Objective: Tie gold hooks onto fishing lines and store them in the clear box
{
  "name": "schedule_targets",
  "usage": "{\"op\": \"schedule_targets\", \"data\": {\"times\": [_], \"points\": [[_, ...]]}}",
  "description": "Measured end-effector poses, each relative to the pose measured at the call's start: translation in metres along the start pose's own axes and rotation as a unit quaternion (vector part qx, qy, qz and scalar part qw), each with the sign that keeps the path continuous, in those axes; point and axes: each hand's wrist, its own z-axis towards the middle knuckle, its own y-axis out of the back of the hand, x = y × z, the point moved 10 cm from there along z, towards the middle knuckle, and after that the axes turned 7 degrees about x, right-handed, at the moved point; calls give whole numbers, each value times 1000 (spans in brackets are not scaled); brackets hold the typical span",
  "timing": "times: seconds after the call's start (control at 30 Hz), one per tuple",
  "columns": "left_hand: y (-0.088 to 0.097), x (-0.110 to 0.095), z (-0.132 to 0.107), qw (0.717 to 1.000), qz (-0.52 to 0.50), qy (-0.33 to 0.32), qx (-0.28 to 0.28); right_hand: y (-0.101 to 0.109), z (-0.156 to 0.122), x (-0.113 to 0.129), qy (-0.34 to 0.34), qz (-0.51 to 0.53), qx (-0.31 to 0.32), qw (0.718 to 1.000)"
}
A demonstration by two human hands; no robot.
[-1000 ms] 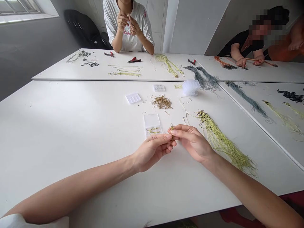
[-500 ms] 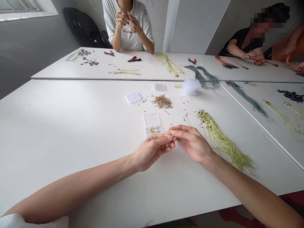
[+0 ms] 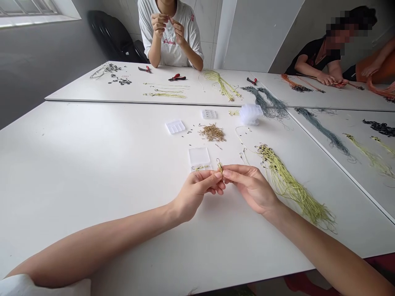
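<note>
A fishing hook [image 3: 219,163] with yellow-green line wound at it stands upright between my fingertips, its bend pointing up. My left hand [image 3: 199,187] pinches the lower part with thumb and forefinger. From the other side my right hand [image 3: 247,183] is closed at the same small bundle, fingertips touching it. Just beyond my left hand lies an opened clear plastic box [image 3: 199,156], partly covered by the fingers; rigged hooks [image 3: 200,167] show in its near half. To the right of my hands spreads a bundle of yellow-green lines with hooks [image 3: 286,181].
Beyond the box are a pile of small brass-coloured pieces [image 3: 212,132], a compartment tray [image 3: 175,127], another small box [image 3: 209,114] and stacked clear boxes [image 3: 250,114]. Across the table a person in a white shirt [image 3: 173,41] works; pliers [image 3: 177,77] lie there. More people sit right.
More of the hook and its wound line now shows above my fingertips, as my right fingers have shifted slightly lower. The view has moved a little.
</note>
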Motion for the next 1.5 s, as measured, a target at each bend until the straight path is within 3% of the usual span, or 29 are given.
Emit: {"op": "schedule_targets", "data": {"times": [0.37, 0.77, 0.83, 0.9, 0.97, 1.03, 1.1, 1.17, 1.33, 1.5], "points": [[3, -1, 1, 999, 50, -11, -7, 10, 1, -18, -20, 59, -49, 997], [-3, 3, -1, 999, -33, -5, 4, 2, 0, -12, -14, 63, -27, 998], [-4, 3, -1, 1000, -21, 11, 10, 5, -1, -5, -16, 4, -24, 1000], [-2, 2, 0, 999, 19, 26, 4, 12, -2, 8, -14, -126, -27, 992], [3, -2, 0, 995, 89, 30, -20, 18, -5, 24, 2, -326, -40, 944], [9, -9, -2, 984, 167, 27, -50, 22, -8, 38, 20, -487, -68, 871], [12, -17, -4, 968, 238, 15, -73, 21, -9, 37, 5, -548, -57, 835], [10, -27, -6, 947, 310, -11, -79, 18, -9, 26, -35, -545, -22, 837], [-7, -42, -9, 872, 480, -86, -48, 13, -12, 6, -127, -467, 35, 874], [-10, -43, -7, 830, 546, -104, -35, 11, -11, -2, -144, -418, 70, 894]]}}
